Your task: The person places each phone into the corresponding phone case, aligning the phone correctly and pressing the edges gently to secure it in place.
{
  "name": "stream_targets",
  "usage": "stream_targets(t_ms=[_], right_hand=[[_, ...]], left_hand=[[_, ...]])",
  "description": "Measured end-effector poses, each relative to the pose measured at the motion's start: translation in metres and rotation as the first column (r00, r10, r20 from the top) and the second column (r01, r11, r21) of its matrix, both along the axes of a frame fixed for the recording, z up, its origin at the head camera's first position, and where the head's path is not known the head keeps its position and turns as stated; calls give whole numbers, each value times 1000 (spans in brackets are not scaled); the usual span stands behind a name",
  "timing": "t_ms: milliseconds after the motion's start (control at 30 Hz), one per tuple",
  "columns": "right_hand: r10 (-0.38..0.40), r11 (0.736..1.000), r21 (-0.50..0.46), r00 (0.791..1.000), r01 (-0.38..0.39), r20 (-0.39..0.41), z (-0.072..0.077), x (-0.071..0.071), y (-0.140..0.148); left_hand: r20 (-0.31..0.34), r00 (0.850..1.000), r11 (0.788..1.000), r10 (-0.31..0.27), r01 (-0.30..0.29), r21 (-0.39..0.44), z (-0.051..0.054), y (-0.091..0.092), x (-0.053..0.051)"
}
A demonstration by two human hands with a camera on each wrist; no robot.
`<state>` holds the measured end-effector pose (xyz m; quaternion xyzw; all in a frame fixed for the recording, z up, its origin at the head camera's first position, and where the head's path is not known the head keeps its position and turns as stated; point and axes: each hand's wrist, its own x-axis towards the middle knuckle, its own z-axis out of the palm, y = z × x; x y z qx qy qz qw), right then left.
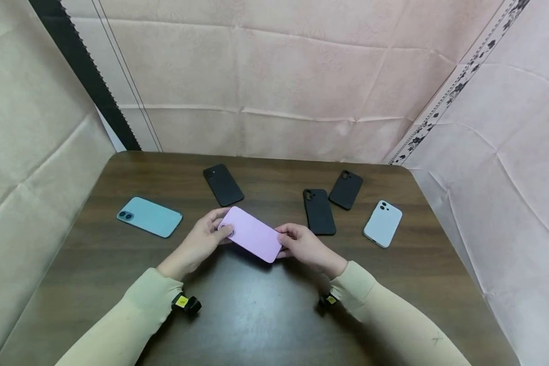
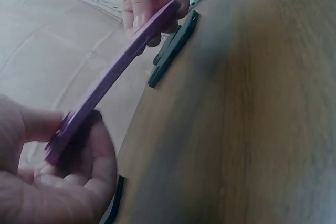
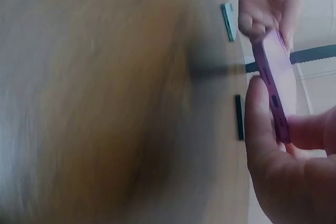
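Note:
A purple smartphone [image 1: 256, 235] is held above the table, back face up and tilted, between both hands. My left hand [image 1: 205, 238] pinches its camera end, the thumb on top over part of the lens area and fingers beneath. At the opposite end my right hand [image 1: 308, 246] pinches the corner between thumb and fingers. The right wrist view shows the phone's bottom edge [image 3: 274, 100] with a charging port and slots. From the left wrist view the purple phone [image 2: 105, 82] appears edge-on, its screen side hidden.
On the brown wooden table [image 1: 251, 320], a light blue phone [image 1: 153, 217] lies left. A black phone or case [image 1: 224, 185] lies behind my left hand. Two more, a black one [image 1: 320, 213] and another black one [image 1: 346, 189], lie right, near a pale blue phone [image 1: 383, 223]. Cloth walls surround the table.

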<state>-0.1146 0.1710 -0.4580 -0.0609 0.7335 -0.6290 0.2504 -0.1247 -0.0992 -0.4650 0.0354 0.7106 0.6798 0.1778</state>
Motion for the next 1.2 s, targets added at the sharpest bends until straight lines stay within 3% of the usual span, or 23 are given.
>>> stream_targets(t_ms=[67, 167, 300, 367, 433, 633, 800, 1200], right_hand=[[-36, 998, -57, 999, 38, 29, 0, 1, -6], [-93, 982, -159, 992, 106, 84, 2, 3, -15], [-142, 953, -249, 981, 172, 135, 7, 8, -25], [-153, 945, -268, 977, 188, 147, 9, 11, -29], [-156, 940, -279, 976, 194, 153, 9, 13, -33], [-156, 941, -274, 974, 198, 166, 6, 17, -39], [-185, 945, -246, 973, 214, 138, 4, 18, -39], [-180, 983, -59, 976, 174, -119, 4, 19, -32]], left_hand=[[5, 999, 999, 44, -44, 26, 1, 2, 0], [39, 997, 989, 67, -72, 129, 4, 7, 1], [103, 995, 954, 4, -35, 299, 7, 11, 2], [123, 992, 945, -24, -18, 327, 7, 13, 3], [138, 990, 944, -40, -8, 330, 6, 15, 4], [139, 990, 967, -32, -4, 254, 3, 19, 7], [110, 994, 966, -23, -6, 259, 2, 21, 8], [125, 991, 975, 53, -78, 209, 5, 16, 8]])
